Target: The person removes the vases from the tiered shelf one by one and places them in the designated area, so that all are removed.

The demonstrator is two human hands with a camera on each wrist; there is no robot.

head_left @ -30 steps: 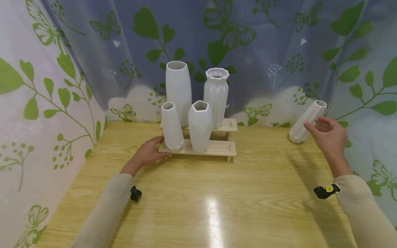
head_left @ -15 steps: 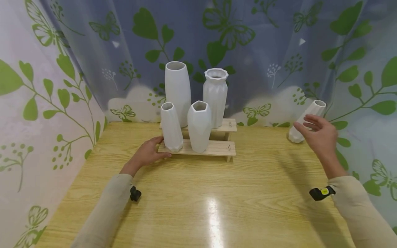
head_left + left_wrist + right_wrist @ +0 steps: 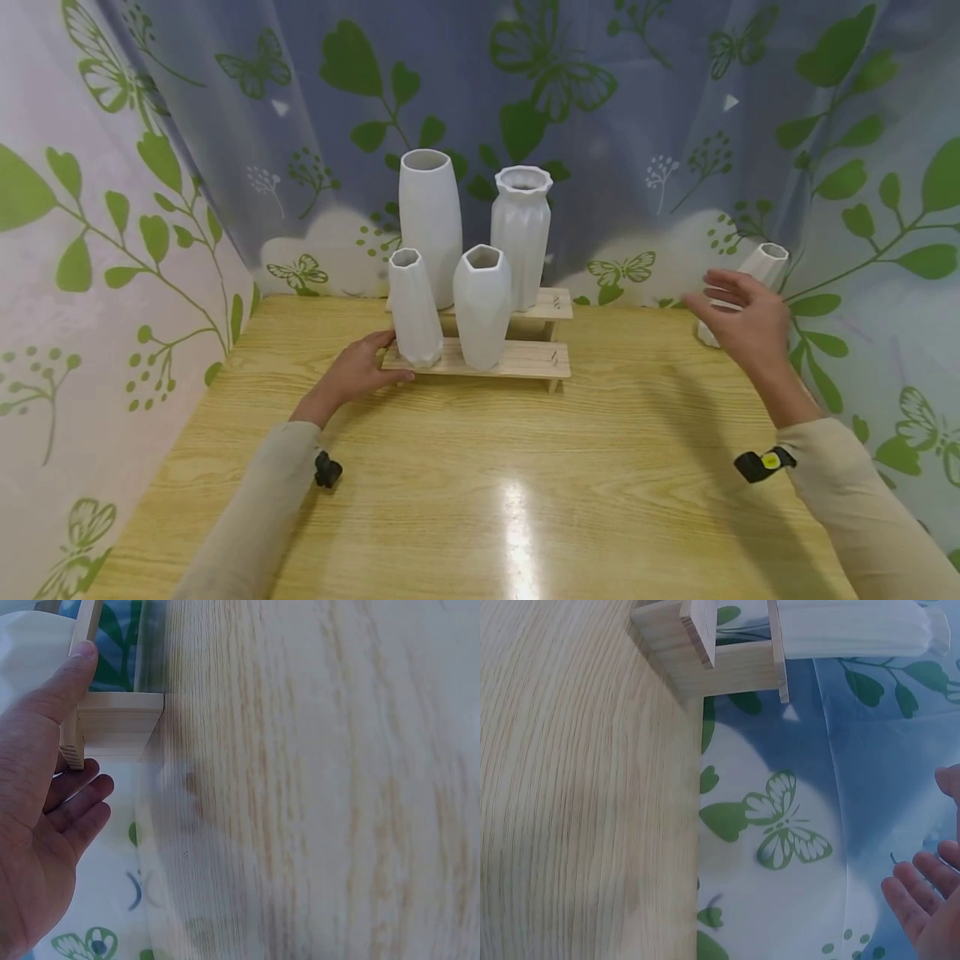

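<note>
My left hand [image 3: 351,371] holds the left end of the lower step of a two-tier wooden stand [image 3: 532,358]. In the left wrist view, its thumb lies along one edge of the board and its fingers reach round the other edge. A slim faceted vase [image 3: 420,312] and a wider geometric vase [image 3: 483,312] stand on that lower step. Behind them, a tall smooth vase [image 3: 431,225] and a fluted vase with a scalloped rim [image 3: 521,233] occupy the upper step. My right hand [image 3: 750,325], fingers spread and nothing in it, partly hides another white vase [image 3: 767,262].
A wood-grain table [image 3: 600,467] lies under everything. Patterned curtain [image 3: 615,125] encloses the back and both sides, close behind the stand. The partly hidden vase stands by the table's back right corner.
My right hand has moved left, away from the far-right vase and across in front of it. The left hand, the stand and the vases have stayed put.
</note>
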